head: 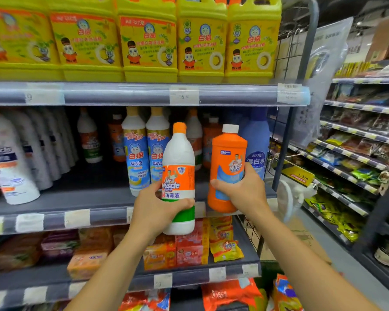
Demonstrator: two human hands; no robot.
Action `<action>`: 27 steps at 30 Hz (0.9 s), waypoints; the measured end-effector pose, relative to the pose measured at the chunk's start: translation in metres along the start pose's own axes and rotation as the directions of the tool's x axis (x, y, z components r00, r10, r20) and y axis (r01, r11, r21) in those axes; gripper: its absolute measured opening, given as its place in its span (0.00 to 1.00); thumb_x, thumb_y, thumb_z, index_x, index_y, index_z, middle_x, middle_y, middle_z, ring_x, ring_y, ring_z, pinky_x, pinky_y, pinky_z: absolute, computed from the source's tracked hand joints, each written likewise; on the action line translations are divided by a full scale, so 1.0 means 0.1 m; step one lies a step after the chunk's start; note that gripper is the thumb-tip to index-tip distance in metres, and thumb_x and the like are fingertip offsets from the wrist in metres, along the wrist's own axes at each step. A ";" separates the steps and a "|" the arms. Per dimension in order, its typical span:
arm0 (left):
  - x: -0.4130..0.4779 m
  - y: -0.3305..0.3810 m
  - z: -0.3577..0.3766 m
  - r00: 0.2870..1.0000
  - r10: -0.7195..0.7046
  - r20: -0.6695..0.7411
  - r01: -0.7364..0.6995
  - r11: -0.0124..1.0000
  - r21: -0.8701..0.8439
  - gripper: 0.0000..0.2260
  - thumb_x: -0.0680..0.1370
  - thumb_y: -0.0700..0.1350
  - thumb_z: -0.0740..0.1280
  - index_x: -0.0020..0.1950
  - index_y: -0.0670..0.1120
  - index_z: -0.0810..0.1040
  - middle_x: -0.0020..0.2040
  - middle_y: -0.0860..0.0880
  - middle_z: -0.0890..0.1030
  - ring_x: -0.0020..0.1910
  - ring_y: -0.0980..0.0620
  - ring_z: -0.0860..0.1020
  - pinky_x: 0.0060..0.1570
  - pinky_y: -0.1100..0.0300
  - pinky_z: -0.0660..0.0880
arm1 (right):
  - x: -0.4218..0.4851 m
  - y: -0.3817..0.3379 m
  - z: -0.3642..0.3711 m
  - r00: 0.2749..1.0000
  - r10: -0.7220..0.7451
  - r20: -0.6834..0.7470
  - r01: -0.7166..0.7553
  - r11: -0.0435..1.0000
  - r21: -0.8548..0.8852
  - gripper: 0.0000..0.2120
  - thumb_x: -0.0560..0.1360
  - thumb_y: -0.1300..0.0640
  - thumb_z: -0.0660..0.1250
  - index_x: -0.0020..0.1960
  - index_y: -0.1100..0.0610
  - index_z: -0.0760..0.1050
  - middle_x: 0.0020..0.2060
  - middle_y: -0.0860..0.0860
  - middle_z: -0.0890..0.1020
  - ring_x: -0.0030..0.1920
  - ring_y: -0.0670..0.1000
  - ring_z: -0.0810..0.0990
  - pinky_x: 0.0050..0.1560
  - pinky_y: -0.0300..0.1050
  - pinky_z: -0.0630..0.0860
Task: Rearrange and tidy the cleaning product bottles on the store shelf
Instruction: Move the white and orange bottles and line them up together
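Note:
My left hand [154, 208] grips a white Mr Muscle bottle [179, 162] with an orange cap, held upright in front of the middle shelf [54, 206]. My right hand [243, 189] grips an orange Mr Muscle bottle [228, 153] with a white cap, its base just off the shelf's front edge. Both bottles are in the air side by side. Behind them stand two white-and-blue bottles [144, 151], more orange and white bottles deeper in, and a blue bottle [257, 140] at the right end.
Large yellow detergent jugs [148, 39] fill the top shelf. White bottles [11, 158] line the middle shelf's left side, with bare shelf between them and the centre. Soap packs [184, 245] lie below. A wire end panel [285, 52] closes the right side; another aisle shelf [357, 131] stands beyond.

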State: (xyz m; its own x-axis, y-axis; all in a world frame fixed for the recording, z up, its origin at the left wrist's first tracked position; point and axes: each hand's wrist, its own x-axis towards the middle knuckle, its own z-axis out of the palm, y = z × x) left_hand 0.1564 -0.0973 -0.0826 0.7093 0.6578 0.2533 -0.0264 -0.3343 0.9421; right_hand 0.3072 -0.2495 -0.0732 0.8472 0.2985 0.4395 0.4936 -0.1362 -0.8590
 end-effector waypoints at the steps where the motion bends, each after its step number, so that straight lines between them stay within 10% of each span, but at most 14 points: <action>1: -0.08 0.02 0.00 1.000 -0.016 -0.013 0.016 1.000 -0.009 0.22 0.56 0.53 0.80 0.47 0.57 0.79 0.40 0.64 0.84 0.40 0.63 0.82 0.37 0.65 0.77 | -0.10 -0.04 -0.06 1.000 0.003 0.015 -0.003 1.000 0.002 0.25 0.58 0.47 0.81 0.49 0.43 0.72 0.43 0.38 0.80 0.40 0.32 0.79 0.31 0.26 0.72; 27: -1.42 -0.16 -1.17 0.894 -0.236 -0.382 0.212 0.972 -0.106 0.19 0.59 0.50 0.81 0.46 0.53 0.81 0.39 0.55 0.85 0.36 0.56 0.84 0.37 0.54 0.80 | -1.38 -0.76 0.42 0.905 0.005 0.426 -0.062 0.991 0.121 0.20 0.61 0.42 0.79 0.49 0.44 0.76 0.44 0.40 0.83 0.42 0.41 0.82 0.41 0.39 0.79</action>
State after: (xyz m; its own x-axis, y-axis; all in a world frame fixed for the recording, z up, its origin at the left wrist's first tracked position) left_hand -0.0263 -0.1058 -0.1079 0.3711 0.9244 0.0879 0.0501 -0.1145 0.9922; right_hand 0.1442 -0.2404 -0.0793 0.6850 0.6719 0.2817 0.4129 -0.0395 -0.9099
